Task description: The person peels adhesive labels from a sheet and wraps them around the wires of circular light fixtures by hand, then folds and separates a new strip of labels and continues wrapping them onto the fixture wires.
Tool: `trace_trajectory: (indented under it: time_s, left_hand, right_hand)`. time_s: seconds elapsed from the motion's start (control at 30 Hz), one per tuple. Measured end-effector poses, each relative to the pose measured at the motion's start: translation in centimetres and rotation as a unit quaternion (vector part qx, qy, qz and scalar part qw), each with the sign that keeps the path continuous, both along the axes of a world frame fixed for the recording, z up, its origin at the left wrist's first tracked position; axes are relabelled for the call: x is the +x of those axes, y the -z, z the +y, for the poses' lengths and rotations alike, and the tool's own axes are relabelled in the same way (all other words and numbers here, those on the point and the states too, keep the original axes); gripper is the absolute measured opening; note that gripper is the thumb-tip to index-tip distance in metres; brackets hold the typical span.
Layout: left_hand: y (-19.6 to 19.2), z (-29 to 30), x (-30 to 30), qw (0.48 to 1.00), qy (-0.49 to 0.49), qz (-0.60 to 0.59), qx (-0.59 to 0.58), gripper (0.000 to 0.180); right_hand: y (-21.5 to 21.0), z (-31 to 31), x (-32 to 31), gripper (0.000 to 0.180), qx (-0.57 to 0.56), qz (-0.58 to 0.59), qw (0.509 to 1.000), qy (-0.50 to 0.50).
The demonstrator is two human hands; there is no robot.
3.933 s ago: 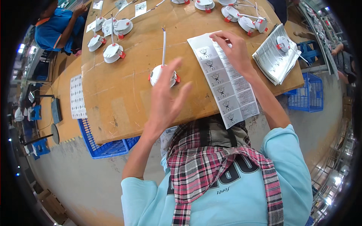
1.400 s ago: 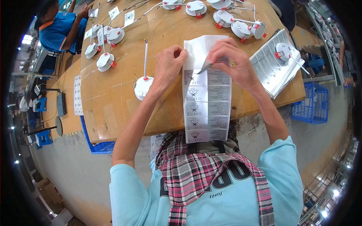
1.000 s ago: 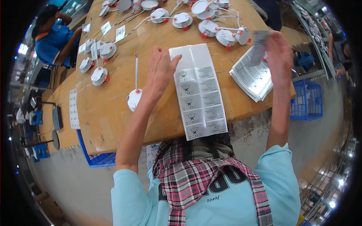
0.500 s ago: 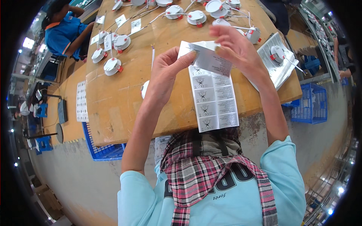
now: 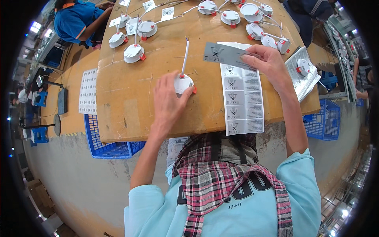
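Right hand [image 5: 268,63]: thumb and fingers pinch one end of a grey label [image 5: 217,53], which I see held out leftward above the upper part of a label sheet [image 5: 242,106]. Left hand [image 5: 167,98]: thumb and fingers set astride a round white fixture [image 5: 183,83] on the table [image 5: 130,106]; whether they press on it I cannot tell. Its white cable [image 5: 185,57] points away from the person. Farther right, I log a paper stack [image 5: 291,67] bearing another fixture [image 5: 303,68].

l hand [image 5: 167,98] on wht rnd light [image 5: 182,83], r hand [image 5: 271,66] pinching gray label strip [image 5: 221,55] over label sheet [image 5: 243,98] on tbl [image 5: 128,98].
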State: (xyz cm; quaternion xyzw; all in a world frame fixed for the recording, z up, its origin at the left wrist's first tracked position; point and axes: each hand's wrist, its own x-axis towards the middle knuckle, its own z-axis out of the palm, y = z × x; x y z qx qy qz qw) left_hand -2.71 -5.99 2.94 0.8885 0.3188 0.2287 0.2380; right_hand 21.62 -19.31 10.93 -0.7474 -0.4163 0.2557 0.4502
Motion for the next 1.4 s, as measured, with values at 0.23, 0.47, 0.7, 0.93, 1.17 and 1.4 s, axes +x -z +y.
trace_trajectory:
  time_s: [0.23,0.47,0.7,0.93,1.17,1.4]
  left_hand:
    - [-1.2,0.2,-1.5,0.936,-0.015,-0.182,-0.302,0.087]
    - [-4.2,0.7,-0.5,0.846,0.046,-0.287,-0.447,0.098]
    - [-2.4,3.8,0.8,0.818,0.072,-0.243,-0.516,0.039]
    - [-0.6,6.2,1.9,0.849,0.079,-0.206,-0.480,0.023]
    - [0.4,7.1,3.1,0.834,0.059,-0.227,-0.499,0.023]
    - [0.7,7.3,3.4,0.816,0.044,-0.223,-0.532,0.022]
  right_hand:
    - [0.5,3.6,-3.3,0.027,-0.017,0.081,0.992,-0.096]
    - [1.3,4.8,-5.4,0.030,-0.043,0.034,0.994,-0.089]
    - [1.4,4.8,-6.4,0.028,-0.050,0.016,0.995,-0.089]
    - [3.2,5.5,-6.4,0.033,-0.023,-0.019,0.998,-0.062]
    - [4.6,6.3,-5.7,0.033,0.004,-0.026,0.999,-0.028]
    - [5.4,6.9,-5.4,0.032,0.020,-0.019,0.999,-0.030]
